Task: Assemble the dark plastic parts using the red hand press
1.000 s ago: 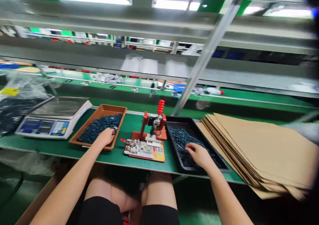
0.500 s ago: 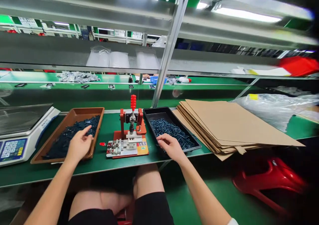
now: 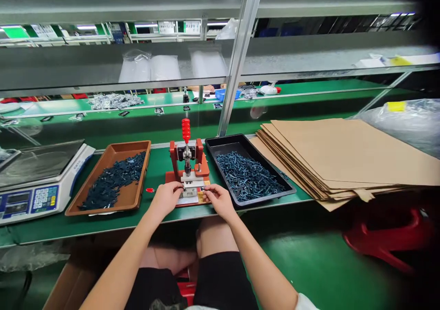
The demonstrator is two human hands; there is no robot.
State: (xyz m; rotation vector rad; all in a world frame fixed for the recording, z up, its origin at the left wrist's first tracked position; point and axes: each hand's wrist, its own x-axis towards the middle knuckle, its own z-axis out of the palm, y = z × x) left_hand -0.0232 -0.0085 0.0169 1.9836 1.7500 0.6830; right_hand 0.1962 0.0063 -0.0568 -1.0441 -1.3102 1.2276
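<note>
A red toggle-clamp press [image 3: 186,152] with a red ribbed handle stands upright at the bench's front. My left hand [image 3: 167,200] is at the left of its metal fixture [image 3: 192,185], thumb and fingertips pinched together on a tiny dark piece, mostly hidden. From the right, my right hand [image 3: 220,201] reaches the same fixture, pinching a small dark piece at its fingertips. To the left, a brown tray [image 3: 146,163] holds small flat dark pieces [image 3: 113,182]. A black tray [image 3: 215,147] to the right holds many short, thin dark blue pieces [image 3: 245,175].
A digital scale [image 3: 44,182] stands at the left. Flat brown cardboard sheets [image 3: 343,154] are stacked right of the black tray, partly past the bench edge. A metal post [image 3: 237,58] rises behind the press. A red stool [image 3: 388,236] is below right.
My left hand has moved right from the brown tray to the press fixture. My right hand has moved left from the black tray to the fixture. The view has shifted.
</note>
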